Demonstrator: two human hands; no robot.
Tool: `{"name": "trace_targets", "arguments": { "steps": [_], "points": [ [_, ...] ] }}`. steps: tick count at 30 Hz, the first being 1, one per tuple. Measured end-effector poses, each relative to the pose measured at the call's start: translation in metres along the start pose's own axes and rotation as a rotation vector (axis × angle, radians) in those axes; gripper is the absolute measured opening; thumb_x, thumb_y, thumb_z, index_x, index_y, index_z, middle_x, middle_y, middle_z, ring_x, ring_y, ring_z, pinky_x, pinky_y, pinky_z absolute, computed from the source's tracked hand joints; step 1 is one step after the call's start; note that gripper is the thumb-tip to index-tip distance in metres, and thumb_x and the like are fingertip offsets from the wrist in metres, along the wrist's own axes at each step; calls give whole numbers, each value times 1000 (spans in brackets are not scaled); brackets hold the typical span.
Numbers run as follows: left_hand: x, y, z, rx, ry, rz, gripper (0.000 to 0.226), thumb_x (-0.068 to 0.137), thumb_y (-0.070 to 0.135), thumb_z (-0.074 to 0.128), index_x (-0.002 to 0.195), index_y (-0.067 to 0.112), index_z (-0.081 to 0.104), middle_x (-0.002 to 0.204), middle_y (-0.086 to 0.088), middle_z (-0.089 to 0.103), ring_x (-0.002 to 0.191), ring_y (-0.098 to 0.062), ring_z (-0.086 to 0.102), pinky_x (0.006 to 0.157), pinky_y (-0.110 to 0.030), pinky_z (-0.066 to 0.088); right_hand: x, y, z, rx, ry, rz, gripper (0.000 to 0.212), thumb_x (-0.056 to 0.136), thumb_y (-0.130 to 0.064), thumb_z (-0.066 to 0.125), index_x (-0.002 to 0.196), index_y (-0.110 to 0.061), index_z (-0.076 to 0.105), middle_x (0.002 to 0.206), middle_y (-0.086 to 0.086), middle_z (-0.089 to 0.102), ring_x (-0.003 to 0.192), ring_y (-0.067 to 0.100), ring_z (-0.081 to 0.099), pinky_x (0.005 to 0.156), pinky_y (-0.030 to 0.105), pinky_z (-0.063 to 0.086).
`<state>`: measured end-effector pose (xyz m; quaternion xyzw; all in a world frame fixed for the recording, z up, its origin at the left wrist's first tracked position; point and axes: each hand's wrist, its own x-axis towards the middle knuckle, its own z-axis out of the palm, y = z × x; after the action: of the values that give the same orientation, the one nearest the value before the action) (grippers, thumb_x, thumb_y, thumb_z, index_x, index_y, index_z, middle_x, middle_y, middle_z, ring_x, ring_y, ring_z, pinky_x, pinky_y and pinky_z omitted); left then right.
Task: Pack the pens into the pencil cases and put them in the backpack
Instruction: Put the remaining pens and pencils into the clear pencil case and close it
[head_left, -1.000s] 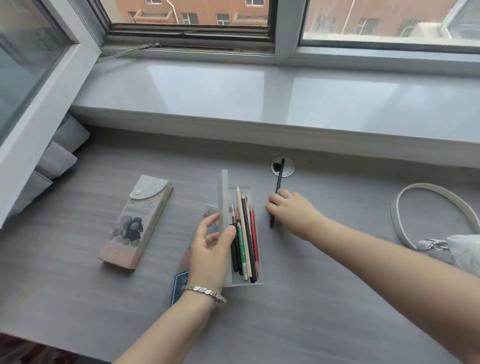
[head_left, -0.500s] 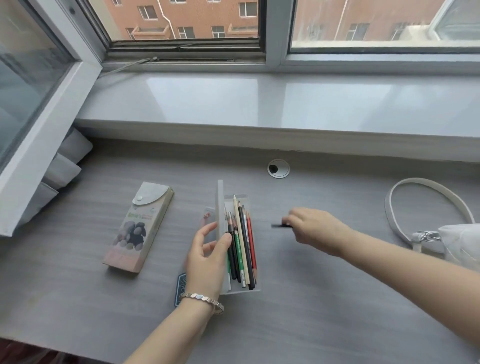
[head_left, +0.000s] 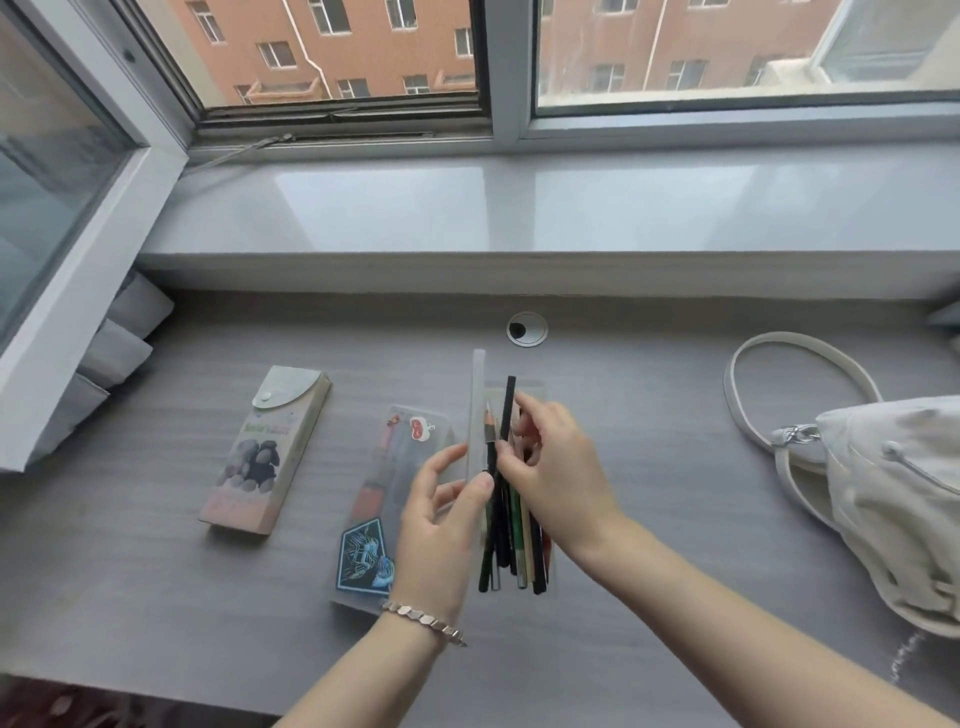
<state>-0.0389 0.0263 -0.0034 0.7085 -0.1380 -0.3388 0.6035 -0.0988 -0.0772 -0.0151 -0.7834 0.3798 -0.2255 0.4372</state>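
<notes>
- The right hand pinches a black pen between thumb and curled fingers. The pen stands nearly upright, its top end poking out above the hand.
- The black pen is directly over the open half of the clear pencil case, among the pens already lying there. The hand hides its lower part, so I cannot tell whether it touches them.
- Those pens and pencils lie side by side along the case: black, green, cream and a bit of red.
- The left hand grips the case's upright clear flap, thumb on the side facing the pens and fingers on the other side. A silver bracelet sits on that wrist.
- A clear panel with stickers lies flat just left of the flap. I cannot tell whether it belongs to the same case.
- A closed pencil case with a snap flap lies further left on the grey surface, apart from both hands.
- The pale backpack sits at the right edge, well apart from the cases, its strap looping across the surface.
- A round cable grommet is set in the surface just beyond the clear case, below the windowsill.
</notes>
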Motion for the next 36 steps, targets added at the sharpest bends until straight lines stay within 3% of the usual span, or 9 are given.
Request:
{"name": "trace_targets", "arguments": {
  "steps": [4,7,10,14,17,20,23,29,36],
  "points": [
    [-4,5,5,-33,14,90,30,83,10,60,93,38,56,96,-9,60,81,-1,60,70,-10,46,-26,13,-5,39,170,77,50,84,-19,62,130,-14,43,117,-2,43,112,10,39,98,18,27],
    [-10,7,13,-13,37,228,35,80,12,65,98,40,53,92,6,58,80,14,58,67,-1,42,-43,15,-2,505,113,548,45,94,-34,44,136,-22,33,134,-2,41,124,13,40,103,29,32],
    [-16,5,22,-35,32,307,37,67,32,64,102,41,54,102,-1,60,96,-4,60,72,-7,46,-52,15,0,1045,-34,817,39,97,-41,30,126,-22,49,113,-4,64,105,15,60,88,37,48],
    [-22,-7,32,-8,63,303,42,63,38,61,104,42,52,115,-11,54,106,-19,57,76,-10,48,-56,13,2,1165,-5,830,40,99,-37,30,108,-17,63,101,6,72,95,20,66,75,31,53],
    [-19,-9,33,-66,135,260,37,71,22,64,100,42,52,104,-1,58,97,-10,61,74,-10,49,-57,10,4,1200,67,857,38,99,-32,31,107,-13,63,100,6,72,93,16,67,76,28,51],
    [-12,-3,31,-113,211,261,41,82,4,61,97,41,51,90,9,55,77,14,58,64,-2,43,-57,7,1,1444,177,1001,44,98,-35,35,127,-5,46,121,14,60,90,22,61,77,27,47],
    [-15,1,30,-127,210,290,43,80,3,63,100,39,50,94,9,55,85,6,59,67,-4,45,-51,5,-3,1678,182,1202,61,94,-45,36,137,-2,31,143,19,36,102,30,55,88,27,42],
    [-22,-2,31,-120,157,343,43,69,12,58,105,35,49,104,3,54,94,2,56,72,-3,44,-46,-3,-9,1725,85,1207,67,95,-49,28,116,12,48,98,32,61,90,37,59,75,43,48],
    [-9,-6,27,-81,185,198,38,73,19,68,100,40,50,91,10,56,82,7,59,62,-2,44,-48,-3,-5,1708,-6,1148,57,98,-39,30,102,13,53,101,31,62,92,35,61,85,43,47]
  ]
}}
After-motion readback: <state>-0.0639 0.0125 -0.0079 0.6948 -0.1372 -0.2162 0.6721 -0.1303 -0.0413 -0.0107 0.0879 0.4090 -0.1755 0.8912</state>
